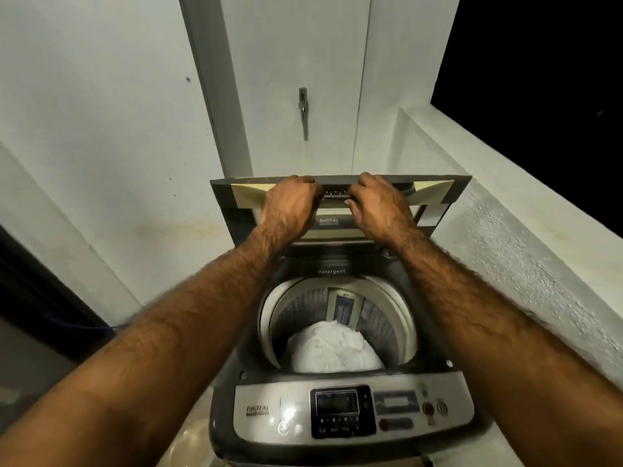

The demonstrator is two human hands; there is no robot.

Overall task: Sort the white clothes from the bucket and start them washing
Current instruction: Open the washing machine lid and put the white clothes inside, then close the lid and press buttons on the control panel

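A grey top-loading washing machine (232, 352) stands below me with its lid (435, 188) raised upright at the back. White clothes (332, 350) lie bunched in the drum. My left hand (290, 205) and my right hand (379, 205) both grip the lid's top edge near its handle, fingers curled over it. The control panel (344, 412) with a dark display faces me at the front. The bucket is not in view.
A white door with a metal handle (303, 106) is right behind the machine. A low white parapet wall (505, 203) runs along the right. A dark doorway (37, 298) is at the left.
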